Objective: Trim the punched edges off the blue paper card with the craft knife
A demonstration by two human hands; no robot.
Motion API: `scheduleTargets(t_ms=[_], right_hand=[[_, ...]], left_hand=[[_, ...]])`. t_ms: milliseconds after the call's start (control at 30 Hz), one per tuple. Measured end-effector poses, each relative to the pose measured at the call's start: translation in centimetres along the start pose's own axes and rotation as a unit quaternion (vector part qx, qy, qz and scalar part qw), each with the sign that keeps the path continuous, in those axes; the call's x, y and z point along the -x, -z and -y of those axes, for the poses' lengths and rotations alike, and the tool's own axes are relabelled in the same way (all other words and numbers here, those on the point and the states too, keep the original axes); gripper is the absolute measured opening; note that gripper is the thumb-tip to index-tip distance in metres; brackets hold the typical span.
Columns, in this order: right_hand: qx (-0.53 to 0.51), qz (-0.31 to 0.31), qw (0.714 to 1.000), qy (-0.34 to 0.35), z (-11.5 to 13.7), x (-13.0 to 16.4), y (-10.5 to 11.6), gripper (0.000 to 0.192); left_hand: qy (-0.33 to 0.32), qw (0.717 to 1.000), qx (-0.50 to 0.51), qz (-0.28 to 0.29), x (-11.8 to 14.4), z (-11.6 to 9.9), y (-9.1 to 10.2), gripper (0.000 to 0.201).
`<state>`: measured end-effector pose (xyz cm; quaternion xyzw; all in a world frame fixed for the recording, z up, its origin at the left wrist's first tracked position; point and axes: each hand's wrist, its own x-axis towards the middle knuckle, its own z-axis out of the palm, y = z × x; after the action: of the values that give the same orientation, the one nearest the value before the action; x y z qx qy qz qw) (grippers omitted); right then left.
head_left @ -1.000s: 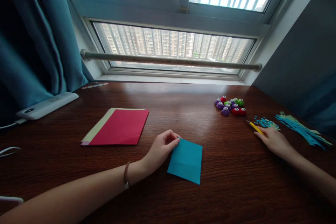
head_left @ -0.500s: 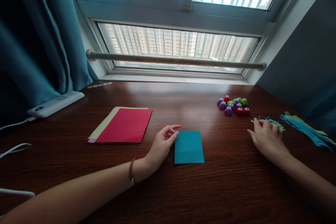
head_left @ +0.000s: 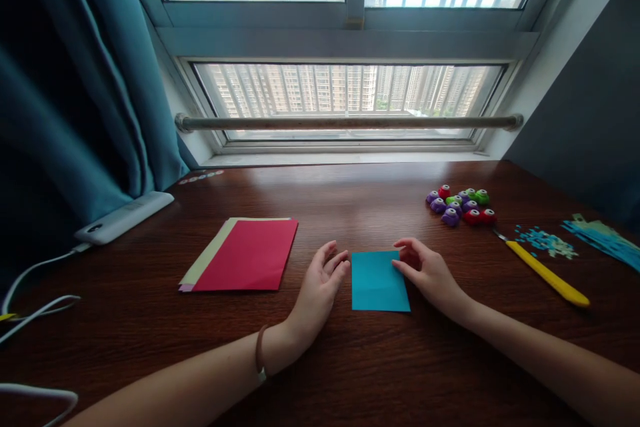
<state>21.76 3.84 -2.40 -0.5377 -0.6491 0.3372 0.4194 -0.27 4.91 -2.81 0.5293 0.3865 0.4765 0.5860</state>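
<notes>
A square of blue paper (head_left: 379, 287) lies flat on the table before me, a faint crease across its lower part. My left hand (head_left: 323, 290) is just left of the paper, fingers apart and curved, with a small gap to its edge. At the upper right corner is my right hand (head_left: 430, 273), its thumb and forefinger apart and the thumb over the paper's edge. Whether the thumb presses on the sheet I cannot tell. Farther right lies a yellow-handled craft knife (head_left: 550, 275), with no hand on it.
Red paper (head_left: 245, 257) tops a stack at left. Purple, red and green eyed figures (head_left: 460, 203) cluster back right. Blue and pale scraps (head_left: 545, 240) lie beyond the knife, near blue strips (head_left: 605, 243). A white phone (head_left: 125, 217) with a cable sits by the curtain.
My right hand has moved left from the knife and scraps to the blue paper's upper right corner. My left hand has come off the paper's upper left corner. The view has shifted slightly.
</notes>
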Motion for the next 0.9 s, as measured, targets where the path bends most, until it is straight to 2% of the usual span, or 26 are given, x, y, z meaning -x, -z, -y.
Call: scheduleTargets(t_ms=[67,133,200,300,400,467,700,900], right_hand=[[0.044,-0.011,0.999,0.008,-0.2,0.0,0.5,0.018],[0.078,-0.013,0.997,0.018,-0.2,0.0,0.8,0.013],[0.097,-0.009,0.995,0.029,-0.2,-0.1,0.8,0.01],[0.101,-0.006,0.994,0.036,-0.2,-0.1,0.7,0.011],[0.093,-0.004,0.995,0.031,-0.3,-0.1,0.7,0.01],[0.093,0.0,0.995,0.03,-0.3,-0.1,0.7,0.008],[0.121,-0.052,0.989,0.066,-0.4,0.2,0.5,0.016],[0.134,-0.073,0.985,0.082,0.1,0.2,0.3,0.015]], left_hand=[[-0.017,0.999,-0.042,0.022,0.4,-0.2,-0.1,0.049],[-0.068,0.985,-0.143,0.073,1.0,-0.8,-0.3,0.042],[-0.13,0.947,-0.251,0.152,1.8,-1.5,-0.4,0.033],[-0.204,0.873,-0.345,0.28,2.6,-2.5,-0.7,0.036],[-0.226,0.791,-0.422,0.381,2.8,-3.2,-0.9,0.046],[-0.218,0.764,-0.45,0.408,2.7,-3.5,-1.1,0.05],[-0.212,0.763,-0.464,0.398,2.4,-3.7,-1.3,0.052],[-0.214,0.759,-0.468,0.399,2.5,-3.7,-1.2,0.053]])
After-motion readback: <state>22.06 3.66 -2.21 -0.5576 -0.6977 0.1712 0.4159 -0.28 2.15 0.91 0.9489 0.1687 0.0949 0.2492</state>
